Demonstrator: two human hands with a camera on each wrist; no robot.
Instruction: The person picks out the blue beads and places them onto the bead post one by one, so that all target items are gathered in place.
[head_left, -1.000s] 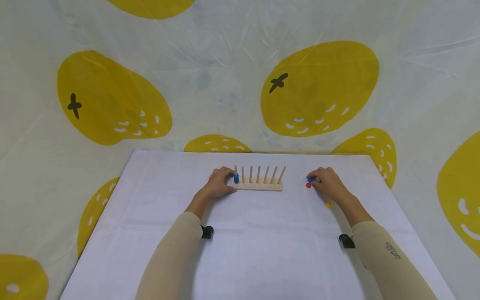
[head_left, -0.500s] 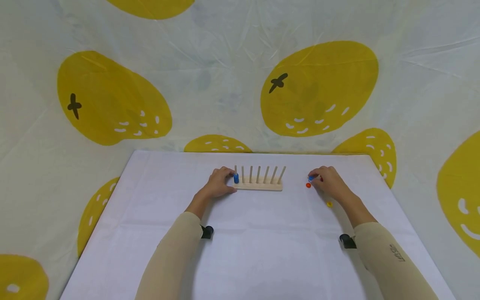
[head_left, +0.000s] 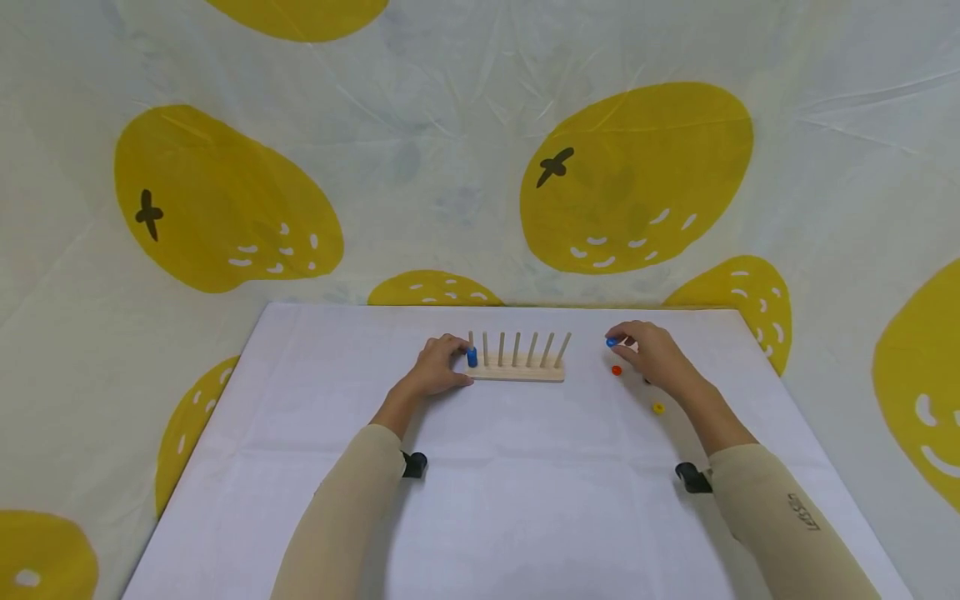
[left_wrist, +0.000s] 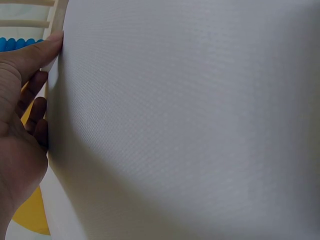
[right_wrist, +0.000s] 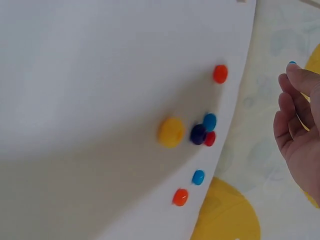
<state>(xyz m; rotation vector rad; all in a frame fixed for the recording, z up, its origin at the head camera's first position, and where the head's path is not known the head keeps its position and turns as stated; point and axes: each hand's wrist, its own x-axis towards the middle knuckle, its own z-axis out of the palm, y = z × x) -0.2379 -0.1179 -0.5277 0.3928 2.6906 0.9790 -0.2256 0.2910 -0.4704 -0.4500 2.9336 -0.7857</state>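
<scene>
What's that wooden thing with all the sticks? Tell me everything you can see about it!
The wooden stand looks like pale, plain wood. It has a long, low base with seven thin, round pegs sticking up in a row. In the head view, the leftmost peg holds a stack of blue beads, its tip poking out above; the other six are bare. It sits flat on the white table, toward the far edge. The left hand grips its left end, thumb against the front.
</scene>
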